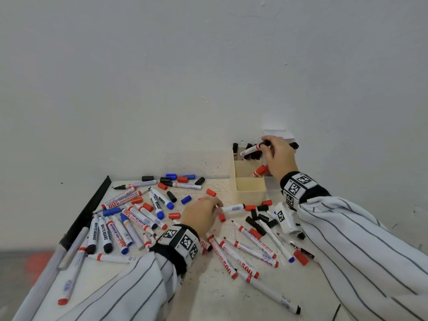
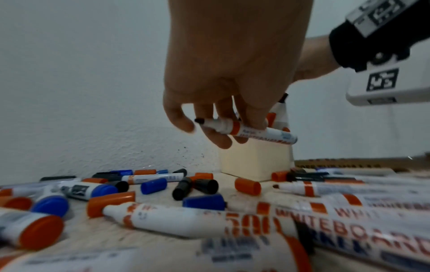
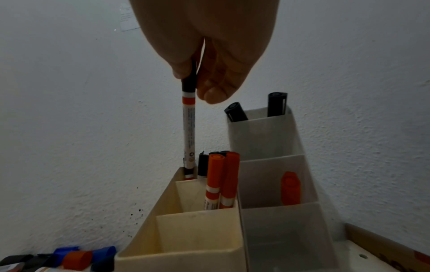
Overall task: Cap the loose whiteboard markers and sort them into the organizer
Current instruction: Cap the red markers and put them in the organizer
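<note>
**Both hands holding markers**

Right hand (image 3: 209, 55) pinches black-capped marker (image 3: 188, 132) by its cap, lower end inside cream organizer's (image 3: 177, 252) far compartment. Left hand (image 2: 223, 77) grips uncapped marker (image 2: 244, 131) above the surface (image 1: 208, 295), loose markers and caps scattered around.

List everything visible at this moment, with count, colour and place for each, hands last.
Cream organizer: one, three compartments, back right of the table by the wall.
Grey organizer: one, translucent, right beside the cream one.
Sorted markers: two red-capped in the cream middle compartment; black-capped ones in both back compartments.
Loose markers: many, white barrels with red, blue or black trim, scattered over the table.
Loose caps: many, red, blue, black, among the markers.
Table: one, off-white, speckled.
Wall: white, behind.
Black-capped marker: one, lower end in the cream back compartment.
Uncapped marker: one, red band, lifted off the table.
Left hand: holds the uncapped marker.
Right hand: pinches the black-capped marker.
</note>
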The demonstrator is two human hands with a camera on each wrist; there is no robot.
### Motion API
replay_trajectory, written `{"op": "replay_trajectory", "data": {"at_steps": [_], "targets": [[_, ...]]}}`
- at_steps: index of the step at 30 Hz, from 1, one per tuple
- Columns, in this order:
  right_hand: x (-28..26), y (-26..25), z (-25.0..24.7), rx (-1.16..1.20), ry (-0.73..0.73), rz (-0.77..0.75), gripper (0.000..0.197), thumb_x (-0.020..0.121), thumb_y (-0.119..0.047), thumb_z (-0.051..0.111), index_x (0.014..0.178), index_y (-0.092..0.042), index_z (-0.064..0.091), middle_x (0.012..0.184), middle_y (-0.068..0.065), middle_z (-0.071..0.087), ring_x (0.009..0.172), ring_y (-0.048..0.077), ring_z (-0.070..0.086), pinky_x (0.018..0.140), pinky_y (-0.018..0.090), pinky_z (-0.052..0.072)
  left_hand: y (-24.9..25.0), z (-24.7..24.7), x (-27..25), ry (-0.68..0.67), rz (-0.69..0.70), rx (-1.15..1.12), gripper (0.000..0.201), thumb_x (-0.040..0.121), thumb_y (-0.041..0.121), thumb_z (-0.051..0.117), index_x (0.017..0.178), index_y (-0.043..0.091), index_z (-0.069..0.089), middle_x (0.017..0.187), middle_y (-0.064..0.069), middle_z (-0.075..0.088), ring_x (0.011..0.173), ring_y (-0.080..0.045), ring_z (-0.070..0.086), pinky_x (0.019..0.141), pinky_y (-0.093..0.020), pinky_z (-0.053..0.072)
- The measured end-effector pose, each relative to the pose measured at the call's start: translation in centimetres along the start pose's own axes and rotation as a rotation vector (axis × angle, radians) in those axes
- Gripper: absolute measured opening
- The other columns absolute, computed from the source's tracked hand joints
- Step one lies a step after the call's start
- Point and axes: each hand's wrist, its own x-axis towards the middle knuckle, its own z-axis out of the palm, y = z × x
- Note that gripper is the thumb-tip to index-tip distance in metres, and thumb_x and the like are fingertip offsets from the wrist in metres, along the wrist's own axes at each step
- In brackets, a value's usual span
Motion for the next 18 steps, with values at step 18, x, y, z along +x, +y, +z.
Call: {"op": "replay_trajectory", "data": {"at_steps": [18], "targets": [[3.1, 0.6, 6.3, -0.466, -0.434, 0.109, 0.036, 0.095, -0.014, 0.041, 0.129, -0.019, 0.051, 0.139, 0.003, 0.039, 0.124, 0.029, 0.037, 0.097, 0.044, 0.043, -3.8, -3.1, -1.2, 0.393, -0.177, -0.53, 0.033, 0.088, 0.018, 0.062, 0.12, 0.015, 0.055, 0.091, 0.005, 0.06, 0.081, -0.005, 0.056, 0.063, -0.007, 0.044]]}}
